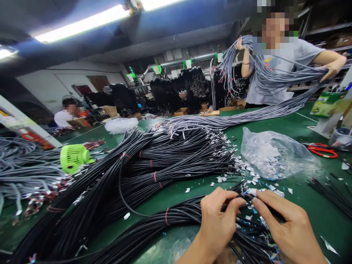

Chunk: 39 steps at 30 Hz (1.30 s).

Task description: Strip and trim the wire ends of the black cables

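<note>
In the lower right of the frame, the left hand point(220, 216) and the right hand point(286, 216) meet over a black cable point(247, 197). The left thumb and index finger are pinched on it, and the right thumb and index finger are closed on it just beside them. A whitish piece point(250, 191) sits at the tip of the right index finger; whether it is a cover or a scrap I cannot tell.

A bundle of black cables point(148, 222), wrapped by a red tie point(167, 216), runs from the bottom left to the left hand. Above it, a larger pile of black cables point(165, 161) fills the centre, its white-tipped ends pointing right. White scraps point(254, 179) lie between those ends and the hands on the green worktop point(324, 220).

Right of centre rests a clear plastic bag point(271, 154) with pale bits inside; near it, towards the right edge, lie red-handled scissors point(323, 151). A lime-green fan point(73, 158) stands at centre left, beside grey cables point(30, 179).

In the upper right, a co-worker point(275, 73) in a grey shirt holds a long grey bundle point(286, 79) with both hands. Another person point(62, 118) shows at the far left, near a cardboard box point(77, 122).
</note>
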Tool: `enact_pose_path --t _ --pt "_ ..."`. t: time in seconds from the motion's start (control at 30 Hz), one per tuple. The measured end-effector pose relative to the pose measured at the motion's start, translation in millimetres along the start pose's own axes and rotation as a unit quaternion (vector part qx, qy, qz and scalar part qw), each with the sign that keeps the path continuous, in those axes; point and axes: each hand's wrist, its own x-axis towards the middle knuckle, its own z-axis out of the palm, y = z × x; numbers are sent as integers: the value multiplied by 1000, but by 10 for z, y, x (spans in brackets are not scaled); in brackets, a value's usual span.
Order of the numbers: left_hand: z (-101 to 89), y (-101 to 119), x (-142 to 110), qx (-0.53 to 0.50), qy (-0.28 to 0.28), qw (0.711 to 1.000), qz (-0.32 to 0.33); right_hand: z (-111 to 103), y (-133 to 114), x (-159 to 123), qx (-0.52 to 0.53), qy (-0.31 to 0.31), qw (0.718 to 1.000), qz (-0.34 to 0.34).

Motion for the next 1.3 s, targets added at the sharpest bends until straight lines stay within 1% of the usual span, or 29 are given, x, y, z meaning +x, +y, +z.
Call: enact_pose_path --t 0.07,0.1,0.17,0.23,0.3,0.37,0.4,0.43,0.5,0.57,0.67,0.7,0.77,0.83,0.93,1.0,1.07,1.1,1.17,1.2,1.23,1.27,1.3 --pt "-19 3 18 -7 -37 999 -9 -6 -7 -8 -3 14 1000 -22" --pt "-26 7 30 -22 -56 998 -27 -11 -12 -6 -5 19 999 -32" --pt "-32 10 58 -83 -97 988 -87 -23 -18 11 -12 24 999 -47" --pt "-34 5 90 -174 -141 963 -150 -40 -12 36 -10 16 998 -63" --pt "-36 -7 120 -255 -186 928 -197 -58 10 58 -1 -11 997 -72" --pt "-38 -16 139 -304 -216 901 -222 -77 40 73 5 -32 998 -61" --pt "-38 -15 141 -311 -220 896 -228 -86 53 79 2 -31 999 -41" --pt "-37 -11 138 -307 -217 898 -230 -94 60 84 0 -24 1000 -12" --pt "-32 6 118 -276 -201 913 -225 -109 52 99 8 -11 999 48" --pt "-23 30 88 -233 -188 931 -211 -120 13 120 41 -36 995 79" --pt "-13 58 58 -161 -180 955 -171 -133 -57 155 90 -106 988 63" --pt "-14 64 56 -135 -178 962 -156 -138 -71 165 94 -119 987 57" --pt "-21 71 63 -97 -176 970 -137 -151 -78 182 92 -124 986 57" --pt "-33 74 78 -73 -177 973 -132 -167 -66 198 94 -130 985 67" --pt "-47 72 97 -49 -173 975 -127 -182 -41 216 111 -159 978 77" --pt "-56 62 107 -38 -168 978 -119 -174 -31 218 114 -159 977 84" --pt "-72 45 121 -35 -169 980 -104 -144 -28 209 146 -163 969 111" --pt "-82 36 130 -38 -171 980 -93 -123 -29 200 185 -172 958 135" --pt "-104 21 149 -51 -179 980 -73 -78 -33 181 288 -203 917 188" --pt "-111 16 157 -61 -185 978 -69 -60 -35 172 325 -217 898 202" --pt "-114 13 163 -70 -192 976 -72 -47 -37 164 336 -222 893 201" --pt "-112 10 165 -78 -201 973 -82 -40 -37 156 316 -217 905 183" --pt "-105 8 165 -87 -214 968 -99 -40 -36 148 271 -202 929 150"
